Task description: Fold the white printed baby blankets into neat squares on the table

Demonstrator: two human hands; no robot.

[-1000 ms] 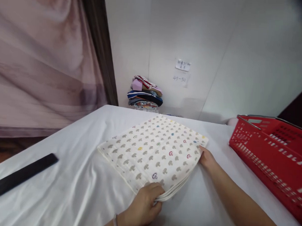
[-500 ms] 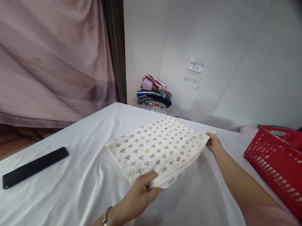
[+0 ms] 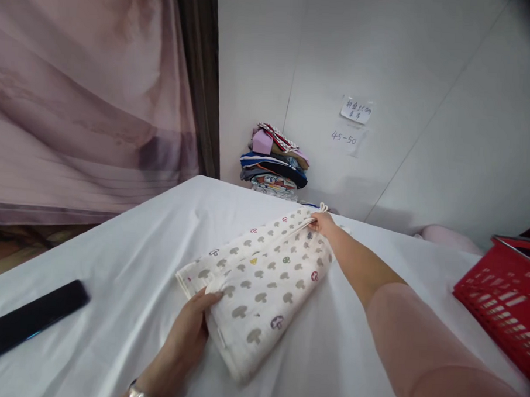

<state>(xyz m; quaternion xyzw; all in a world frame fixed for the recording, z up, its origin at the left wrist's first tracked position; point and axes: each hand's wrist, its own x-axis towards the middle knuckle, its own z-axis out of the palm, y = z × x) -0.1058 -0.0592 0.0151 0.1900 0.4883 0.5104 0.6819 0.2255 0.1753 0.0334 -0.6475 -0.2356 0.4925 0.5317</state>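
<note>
A white cloth [image 3: 266, 274] printed with grey mushrooms and a few coloured ones lies on the white-covered table, its near part folded over toward the far side. My left hand [image 3: 189, 324] pinches the left end of the folded-over layer, thumb on top, fingers underneath. At the far right end, my right hand [image 3: 323, 222] grips the same layer's edge, where a small white loop sticks up beside the fingers. A strip of the lower layer shows beyond the folded edge.
A long black object [image 3: 31, 320] lies on the left of the table [image 3: 127, 239]. To the right stands a red plastic basket [image 3: 501, 302]. Behind the far edge rises a stack of folded fabrics [image 3: 275, 158] against the wall. A pink curtain [image 3: 85, 97] hangs at left.
Both hands have carried the cloth's near edge away from me and to the left, laying it over the rest. The cloth is now doubled. The view has shifted slightly.
</note>
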